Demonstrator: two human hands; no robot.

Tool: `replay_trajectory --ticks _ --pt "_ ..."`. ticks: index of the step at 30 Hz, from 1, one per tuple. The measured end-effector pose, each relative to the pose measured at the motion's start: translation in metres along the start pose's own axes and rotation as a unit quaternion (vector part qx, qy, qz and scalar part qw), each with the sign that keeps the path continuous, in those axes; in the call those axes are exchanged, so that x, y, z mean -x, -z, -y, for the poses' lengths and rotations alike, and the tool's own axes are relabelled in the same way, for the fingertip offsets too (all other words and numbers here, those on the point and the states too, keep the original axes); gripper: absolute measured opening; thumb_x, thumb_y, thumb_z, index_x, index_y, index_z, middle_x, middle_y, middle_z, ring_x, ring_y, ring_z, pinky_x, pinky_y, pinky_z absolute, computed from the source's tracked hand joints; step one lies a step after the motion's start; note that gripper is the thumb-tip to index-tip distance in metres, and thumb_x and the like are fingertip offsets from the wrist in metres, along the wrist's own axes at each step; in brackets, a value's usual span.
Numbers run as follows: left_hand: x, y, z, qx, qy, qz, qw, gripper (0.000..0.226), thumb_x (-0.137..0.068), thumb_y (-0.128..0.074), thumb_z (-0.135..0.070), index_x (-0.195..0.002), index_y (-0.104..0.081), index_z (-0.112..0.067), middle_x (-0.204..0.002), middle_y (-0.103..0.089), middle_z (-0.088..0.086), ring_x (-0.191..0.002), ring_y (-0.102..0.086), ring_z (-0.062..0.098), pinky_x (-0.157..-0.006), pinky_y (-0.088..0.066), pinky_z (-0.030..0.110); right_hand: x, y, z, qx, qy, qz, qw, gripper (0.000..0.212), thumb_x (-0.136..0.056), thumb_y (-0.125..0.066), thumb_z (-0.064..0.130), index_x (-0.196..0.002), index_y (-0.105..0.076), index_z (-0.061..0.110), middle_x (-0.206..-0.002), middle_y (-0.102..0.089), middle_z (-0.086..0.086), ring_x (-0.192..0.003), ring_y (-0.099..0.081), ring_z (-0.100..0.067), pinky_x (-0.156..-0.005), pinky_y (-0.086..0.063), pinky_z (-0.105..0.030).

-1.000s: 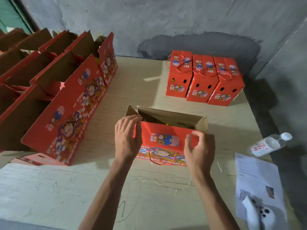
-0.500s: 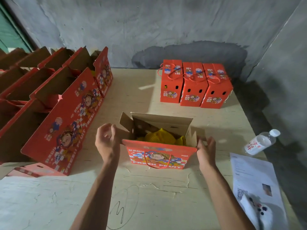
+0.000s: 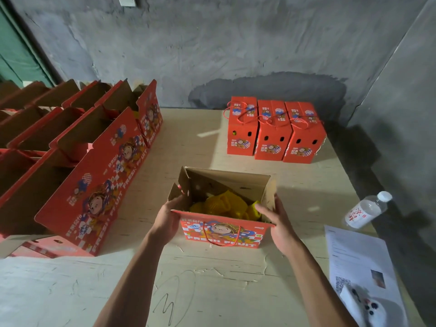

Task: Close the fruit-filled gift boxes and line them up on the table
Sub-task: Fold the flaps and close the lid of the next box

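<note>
A clear plastic water bottle [image 3: 365, 210] with a white cap and a red-lettered label lies on its side near the right edge of the pale wooden table [image 3: 132, 286]. Nearer the camera, a printed sheet of paper [image 3: 354, 258] with a QR code lies flat at the same edge. A white game controller [image 3: 368, 308] rests on the sheet's near end. Behind the table stands a rough grey concrete wall [image 3: 212, 43], with a green door [image 3: 16, 55] at far left.

Table [image 3: 212, 291]: 3 closed boxes [image 3: 273, 138], open box [image 3: 224, 230], bottle [image 3: 364, 210], paper [image 3: 354, 260].
</note>
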State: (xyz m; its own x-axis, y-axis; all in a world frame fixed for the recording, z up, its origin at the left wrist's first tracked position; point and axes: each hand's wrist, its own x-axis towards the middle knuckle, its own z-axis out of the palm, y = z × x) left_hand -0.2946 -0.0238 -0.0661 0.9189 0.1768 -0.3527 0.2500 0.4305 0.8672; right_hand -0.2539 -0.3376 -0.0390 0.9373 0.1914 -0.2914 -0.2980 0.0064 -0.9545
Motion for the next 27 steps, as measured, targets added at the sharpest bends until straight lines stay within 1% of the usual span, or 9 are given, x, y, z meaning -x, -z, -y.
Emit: replay_trajectory --ticks 3,5,7,10,14,17,20,23,27 --pt "0.007 0.001 0.001 -0.009 0.002 0.015 1.000 0.049 -0.107 -0.045 -0.045 -0.140 -0.061 -0.014 -0.141 -0.061 0.018 -0.129 -0.060 0.041 -0.095 -0.057 0.045 0.005 0.007 -0.005 0.072 -0.003 0.023 0.997 0.055 -0.110 -0.043 0.011 -0.161 -0.027 0.021 -0.161 -0.034 0.001 -0.132 -0.045 0.007 -0.101 -0.038 -0.010" --pt "0.018 -0.002 0.002 -0.019 -0.001 0.024 1.000 0.050 -0.106 -0.044 -0.051 -0.141 -0.060 -0.018 -0.143 -0.060 0.017 -0.128 -0.060 0.039 -0.092 -0.059 0.041 0.009 0.011 -0.008 0.083 0.002 0.002 0.997 0.052 -0.111 -0.033 0.009 -0.160 -0.027 0.024 -0.164 -0.029 0.005 -0.138 -0.034 0.002 -0.104 -0.029 -0.011" --pt "0.030 -0.004 0.001 -0.023 -0.003 0.026 0.999 0.048 -0.106 -0.042 -0.051 -0.137 -0.064 -0.022 -0.141 -0.062 0.014 -0.125 -0.063 0.036 -0.087 -0.060 0.035 0.013 0.009 -0.012 0.090 0.000 0.001 0.996 0.055 -0.110 -0.034 0.001 -0.160 -0.028 0.022 -0.161 -0.027 0.008 -0.123 -0.048 0.015 -0.097 -0.039 -0.009" --pt "0.045 -0.005 0.002 -0.012 0.006 0.013 1.000 0.046 -0.108 -0.042 -0.045 -0.139 -0.062 -0.018 -0.138 -0.063 0.017 -0.123 -0.064 0.042 -0.090 -0.060 0.047 0.021 0.010 -0.028 0.026 -0.022 0.025 0.999 0.057 -0.107 -0.039 -0.007 -0.159 -0.033 0.018 -0.155 -0.032 0.005 -0.090 -0.065 0.020 -0.067 -0.055 -0.011" --pt "0.053 -0.005 0.001 -0.025 0.007 0.033 0.999 0.052 -0.101 -0.055 -0.039 -0.143 -0.051 -0.009 -0.134 -0.064 0.023 -0.116 -0.066 0.045 -0.087 -0.061 0.046 0.023 0.012 -0.036 -0.021 -0.018 0.033 0.999 0.052 -0.107 -0.038 -0.005 -0.156 -0.034 0.012 -0.138 -0.060 0.023 -0.100 -0.067 0.013 -0.069 -0.057 -0.014" --pt "0.054 -0.006 -0.010 -0.044 -0.002 0.069 0.997 0.053 -0.099 -0.055 -0.040 -0.146 -0.049 -0.016 -0.136 -0.063 0.021 -0.117 -0.067 0.040 -0.085 -0.060 0.041 0.022 0.013 -0.017 -0.006 -0.001 0.043 0.999 0.041 -0.101 -0.064 0.038 -0.140 -0.054 0.035 -0.133 -0.064 0.021 -0.119 -0.062 0.004 -0.082 -0.058 -0.028" --pt "0.051 -0.010 -0.025 -0.049 -0.012 0.087 0.995 0.052 -0.100 -0.054 -0.049 -0.144 -0.052 -0.022 -0.134 -0.063 0.020 -0.111 -0.070 0.031 -0.081 -0.059 0.039 0.016 0.015 0.003 0.010 -0.028 0.046 0.999 0.068 -0.074 -0.065 0.077 -0.133 -0.053 0.046 -0.148 -0.050 0.014 -0.132 -0.048 0.000 -0.102 -0.050 -0.041" --pt "0.042 -0.013 -0.040 -0.078 -0.046 0.091 0.992 0.059 -0.103 -0.045 -0.054 -0.151 -0.044 -0.019 -0.140 -0.059 0.021 -0.125 -0.061 0.037 -0.096 -0.055 0.055 0.007 0.013 0.018 0.039 -0.027 0.033 0.998 0.092 -0.074 -0.057 0.085 -0.154 -0.025 0.054 -0.166 -0.019 0.023 -0.143 -0.022 -0.002 -0.122 -0.021 -0.061" --pt "0.026 -0.015 -0.055 -0.059 -0.039 0.027 0.997 0.064 -0.103 -0.054 -0.047 -0.156 -0.036 -0.016 -0.153 -0.047 0.020 -0.139 -0.048 0.040 -0.110 -0.044 0.059 -0.010 0.011 0.032 0.085 0.028 0.009 0.996 0.072 -0.097 -0.051 0.065 -0.160 -0.021 0.046 -0.169 -0.016 0.019 -0.151 -0.017 -0.004 -0.118 -0.018 -0.043"
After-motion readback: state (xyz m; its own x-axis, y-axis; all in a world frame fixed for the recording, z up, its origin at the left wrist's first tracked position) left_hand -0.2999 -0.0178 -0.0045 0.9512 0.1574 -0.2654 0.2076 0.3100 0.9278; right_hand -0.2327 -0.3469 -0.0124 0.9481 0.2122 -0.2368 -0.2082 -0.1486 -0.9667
